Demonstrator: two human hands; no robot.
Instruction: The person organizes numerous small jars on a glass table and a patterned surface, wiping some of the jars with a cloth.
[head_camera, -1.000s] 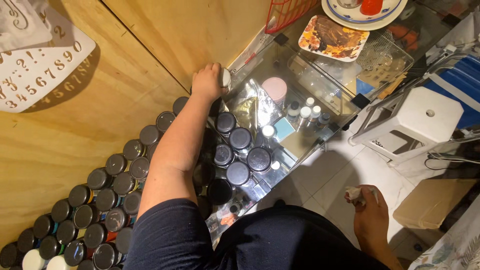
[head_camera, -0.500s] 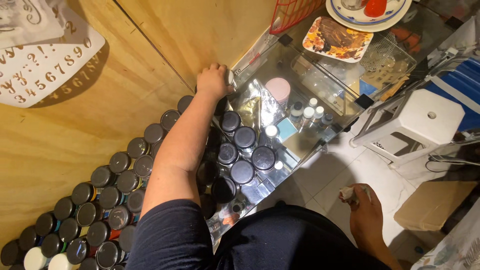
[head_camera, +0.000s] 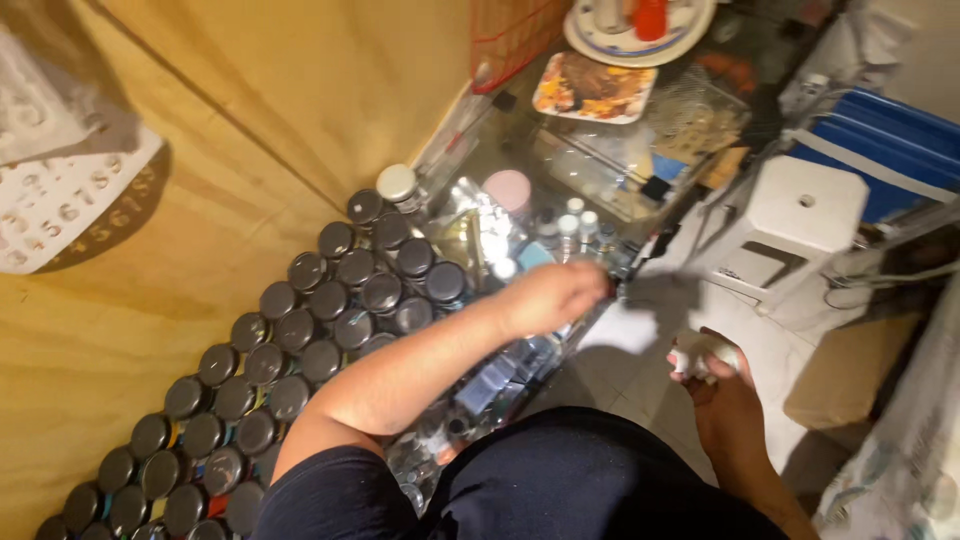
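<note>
— What's in your hands?
— Your right hand (head_camera: 722, 385) is closed round a small white bottle (head_camera: 697, 357), low beside the stool (head_camera: 790, 225). Whether your left hand (head_camera: 552, 296) grips anything over the glass table (head_camera: 520, 150), I cannot tell.
— Advice?
— Move that hand slowly; the dark-lidded jars (head_camera: 340, 300) crowd close.

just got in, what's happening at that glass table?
A person stands over a cluttered glass table. Their left hand hovers above its near edge, by small white-capped bottles; whether it grips anything is unclear. Their right hand, held low over the floor, holds a small white object. Rows of dark round-lidded jars line the wall side, with one white-lidded jar at the far end. A white plastic stool stands beside the table.
</note>
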